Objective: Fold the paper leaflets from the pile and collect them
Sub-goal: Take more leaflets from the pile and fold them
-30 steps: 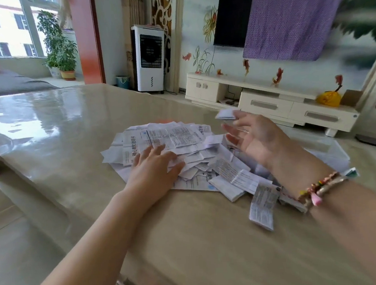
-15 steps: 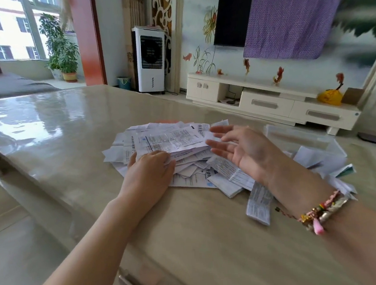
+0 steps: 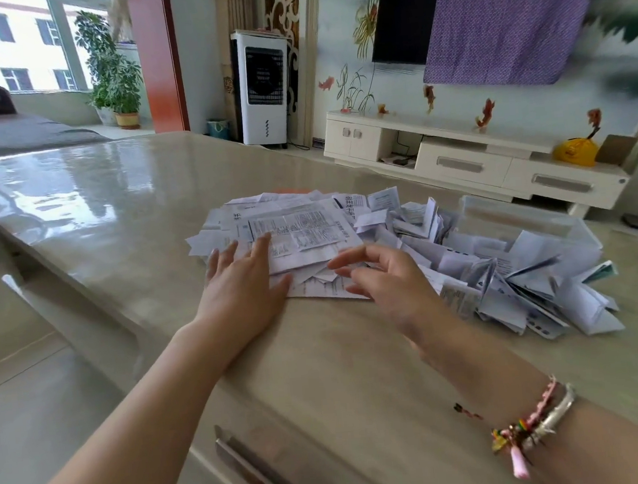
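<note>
On table [image 3: 121,205], near edge | left hand [image 3: 242,287] lies flat on flat leaflets pile [image 3: 293,232], fingers straight | right hand [image 3: 387,286] hovers beside, loosely curled, holds nothing | folded leaflets [image 3: 525,281] heaped right by clear box [image 3: 531,219] | risk: several sheets lift together or slide off edge

Glossy beige tabletop [image 3: 85,192], reflecting window light. White tower air cooler [image 3: 263,88] with dark front grille, standing on the floor beyond the far edge. Small teal bin [image 3: 218,128] just beside it. Potted green plant [image 3: 113,72] in a tan pot by the window [image 3: 7,45]. Red-orange pillar [image 3: 157,59]. Low white TV cabinet [image 3: 464,159] with drawers along the painted wall. Yellow bag [image 3: 574,150] on the cabinet's right end. Dark screen [image 3: 403,14] on the wall, partly covered by purple patterned cloth [image 3: 513,16]. Grey sofa [image 3: 11,133] at far left.
</note>
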